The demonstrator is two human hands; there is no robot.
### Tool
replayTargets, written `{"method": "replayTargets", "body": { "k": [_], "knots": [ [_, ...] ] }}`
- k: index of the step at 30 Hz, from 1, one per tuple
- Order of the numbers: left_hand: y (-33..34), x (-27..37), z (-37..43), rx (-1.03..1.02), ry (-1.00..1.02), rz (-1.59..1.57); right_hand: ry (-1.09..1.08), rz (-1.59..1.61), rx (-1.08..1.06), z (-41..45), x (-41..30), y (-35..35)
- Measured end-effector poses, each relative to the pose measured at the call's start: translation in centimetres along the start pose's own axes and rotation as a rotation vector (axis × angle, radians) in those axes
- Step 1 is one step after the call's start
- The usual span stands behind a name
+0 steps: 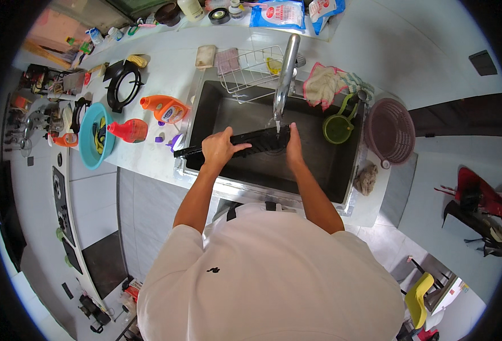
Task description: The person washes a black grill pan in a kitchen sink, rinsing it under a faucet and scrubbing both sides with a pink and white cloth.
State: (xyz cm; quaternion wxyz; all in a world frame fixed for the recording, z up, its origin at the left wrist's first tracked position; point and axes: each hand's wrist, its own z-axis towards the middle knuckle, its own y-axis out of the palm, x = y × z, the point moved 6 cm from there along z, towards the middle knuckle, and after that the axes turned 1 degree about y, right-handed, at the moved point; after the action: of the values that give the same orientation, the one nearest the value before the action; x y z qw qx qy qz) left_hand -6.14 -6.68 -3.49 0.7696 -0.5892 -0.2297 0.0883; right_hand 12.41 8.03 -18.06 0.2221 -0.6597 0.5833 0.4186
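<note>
Over a dark sink basin (242,111), a long black slatted part (259,143) is held slightly tilted between both hands. My left hand (220,148) grips it around the middle-left, with the thumb lying along it. At its right end, my right hand (293,147) is closed on the edge. Water runs from the chrome faucet (286,81) onto the part near my right hand. The left end of the part reaches past the sink's left rim. Its underside is hidden from me.
A wire rack (251,70) hangs at the sink's back edge. Green strainer (337,129) and purple basket (390,130) are on the right. Orange bottle (164,108), red bottle (128,130), turquoise basin (90,136) and black burner grate (124,85) stand left. A cloth (325,85) lies behind.
</note>
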Motion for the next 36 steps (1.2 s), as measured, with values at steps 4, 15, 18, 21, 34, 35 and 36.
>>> {"method": "replayTargets", "body": {
  "k": [4,15,18,21,34,35,36],
  "knots": [
    [-1.1,-0.3,-0.5,0.104,-0.016,-0.012,-0.124,-0.096,-0.314,-0.2,-1.8,-0.6],
    [-4.0,-0.9,-2.3,0.143,-0.118,-0.155,0.187,0.100,0.152,0.4,2.2,-4.9],
    [-4.0,0.0,-2.2,0.135,-0.111,-0.257,0.455,0.401,0.270,0.7,4.7,-6.2],
    [-3.1,0.8,-2.3,0.111,-0.167,-0.356,0.389,0.580,0.149,1.1,3.5,-6.5],
    [5.5,1.6,-0.9,0.002,-0.275,-0.874,-0.299,0.511,0.327,-1.1,-12.4,-11.4],
    [6.1,1.7,-1.3,0.003,-0.276,-0.879,-0.357,0.456,0.353,-1.4,-13.2,-11.6],
    [6.7,1.9,-1.5,-0.035,-0.309,-0.919,-0.360,0.453,0.353,-1.7,-13.6,-11.6]
  ]
}}
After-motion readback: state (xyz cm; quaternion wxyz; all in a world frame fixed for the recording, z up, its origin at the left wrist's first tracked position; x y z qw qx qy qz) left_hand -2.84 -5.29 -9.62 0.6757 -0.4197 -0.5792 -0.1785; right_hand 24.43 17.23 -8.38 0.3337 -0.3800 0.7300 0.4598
